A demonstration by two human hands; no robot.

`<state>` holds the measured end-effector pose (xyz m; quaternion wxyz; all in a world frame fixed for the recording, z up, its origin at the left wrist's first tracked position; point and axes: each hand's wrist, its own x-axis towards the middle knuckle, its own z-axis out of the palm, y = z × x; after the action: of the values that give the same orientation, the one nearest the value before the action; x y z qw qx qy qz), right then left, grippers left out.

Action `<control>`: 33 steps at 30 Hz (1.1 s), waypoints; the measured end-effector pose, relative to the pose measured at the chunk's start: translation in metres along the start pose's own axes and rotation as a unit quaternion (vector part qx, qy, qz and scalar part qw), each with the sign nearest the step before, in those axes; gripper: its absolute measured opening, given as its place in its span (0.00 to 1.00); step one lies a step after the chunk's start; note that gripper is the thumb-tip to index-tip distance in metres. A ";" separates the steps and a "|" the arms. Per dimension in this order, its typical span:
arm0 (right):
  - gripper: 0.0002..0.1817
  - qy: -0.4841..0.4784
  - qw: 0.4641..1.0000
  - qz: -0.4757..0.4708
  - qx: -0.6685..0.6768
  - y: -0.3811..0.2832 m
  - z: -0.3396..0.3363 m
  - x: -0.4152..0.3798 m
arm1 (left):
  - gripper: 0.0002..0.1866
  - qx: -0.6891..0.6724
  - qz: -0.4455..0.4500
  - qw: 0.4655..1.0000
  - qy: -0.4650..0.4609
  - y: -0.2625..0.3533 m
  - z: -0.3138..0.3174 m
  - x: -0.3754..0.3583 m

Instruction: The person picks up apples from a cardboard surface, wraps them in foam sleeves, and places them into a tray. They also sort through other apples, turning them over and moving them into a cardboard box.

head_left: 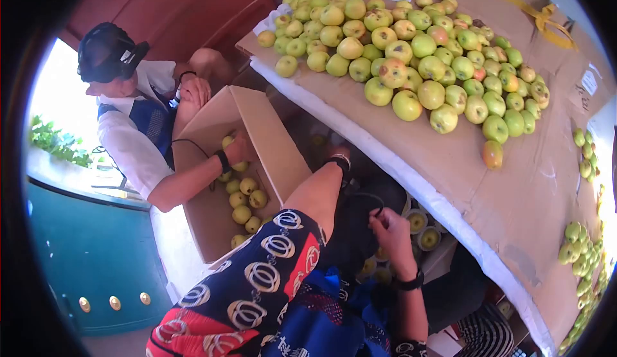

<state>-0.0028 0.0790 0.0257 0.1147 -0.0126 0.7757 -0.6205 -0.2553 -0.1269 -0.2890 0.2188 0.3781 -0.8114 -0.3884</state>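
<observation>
My left hand [337, 152] reaches forward beneath the table's edge, a band at its wrist; its fingers are lost in shadow. Below the table my right hand [390, 233], wearing a black wristband, has thumb and fingers pinched on a thin black cord [367, 195]. Close to that hand, pale green apples [418, 220] sit in light wrappings under the table edge. A cardboard box [273, 140] stands open left of my left arm, with several yellow-green apples [241, 214] inside. Another person's hand [239, 148] is in the box at an apple.
A large heap of yellow-green apples [411, 55], some with brown spots, covers part of the cardboard-topped table [443, 183]. More small green fruit [581, 254] lies along the right edge. The co-worker in a cap [109, 52] sits at left, by a teal cabinet [96, 260].
</observation>
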 end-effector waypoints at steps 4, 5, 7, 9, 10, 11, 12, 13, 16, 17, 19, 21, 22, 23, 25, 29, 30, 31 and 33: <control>0.11 -0.035 0.997 0.047 0.057 0.001 0.009 -0.005 | 0.19 0.220 -0.072 0.970 -0.081 0.038 -0.051 0.004; 0.11 -0.039 0.996 0.052 0.057 -0.008 0.008 -0.001 | 0.19 0.262 -0.069 0.957 -0.101 0.040 -0.065 0.009; 0.15 -0.052 0.994 0.054 0.082 -0.025 0.008 0.010 | 0.19 0.312 -0.074 0.940 -0.113 0.034 -0.077 0.017; 0.20 -0.047 0.998 0.007 0.048 -0.022 0.016 0.029 | 0.19 0.343 -0.085 0.928 -0.118 0.023 -0.083 0.015; 0.22 -0.015 0.997 -0.035 -0.067 -0.022 0.021 0.039 | 0.19 0.355 -0.097 0.924 -0.109 0.009 -0.101 0.014; 0.24 0.016 0.980 -0.075 -0.182 -0.019 0.023 0.047 | 0.19 0.370 -0.107 0.917 -0.101 -0.001 -0.105 0.016; 0.26 0.033 0.972 -0.110 -0.205 -0.008 0.022 0.052 | 0.19 0.383 -0.118 0.911 -0.098 -0.014 -0.109 0.016; 0.26 0.035 0.970 -0.109 -0.215 -0.003 0.019 0.057 | 0.19 0.392 -0.128 0.906 -0.095 -0.025 -0.110 0.014; 0.21 0.000 0.948 -0.193 -0.252 0.011 0.015 0.065 | 0.19 0.412 -0.162 0.893 -0.081 -0.041 -0.115 0.015; 0.19 -0.004 0.951 -0.204 -0.232 0.018 0.017 0.065 | 0.19 0.413 -0.168 0.891 -0.081 -0.042 -0.107 0.020; 0.16 0.008 0.953 -0.208 -0.222 0.032 0.018 0.067 | 0.19 0.428 -0.192 0.881 -0.060 -0.066 -0.111 0.030; 0.15 0.005 0.957 -0.220 -0.191 0.037 0.019 0.072 | 0.19 0.433 -0.208 0.875 -0.052 -0.070 -0.102 0.045; 0.15 0.004 0.957 -0.217 -0.194 0.040 0.021 0.071 | 0.19 0.436 -0.211 0.873 -0.049 -0.071 -0.097 0.053; 0.15 0.008 0.957 -0.217 -0.192 0.043 0.023 0.070 | 0.19 0.438 -0.213 0.872 -0.044 -0.071 -0.092 0.062; 0.15 0.016 0.956 -0.218 -0.197 0.043 0.019 0.073 | 0.19 0.436 -0.207 0.875 -0.028 -0.066 -0.083 0.091; 0.15 0.024 0.953 -0.243 -0.180 0.039 0.013 0.078 | 0.19 0.417 -0.125 0.900 -0.014 -0.006 -0.046 0.171; 0.15 0.019 0.955 -0.233 -0.183 0.040 0.013 0.078 | 0.19 0.407 -0.085 0.909 -0.015 0.021 -0.032 0.196; 0.15 0.013 0.957 -0.222 -0.184 0.041 0.013 0.078 | 0.19 0.389 -0.040 0.920 -0.019 0.055 -0.015 0.216; 0.15 0.017 0.958 -0.225 -0.177 0.042 0.014 0.081 | 0.19 0.354 0.056 0.933 -0.035 0.124 0.020 0.248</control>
<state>-0.0735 0.0619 -0.0311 -0.0450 -0.1960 0.8521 -0.4832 -0.4769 -0.2606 -0.1869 0.0642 0.3714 -0.9231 -0.0763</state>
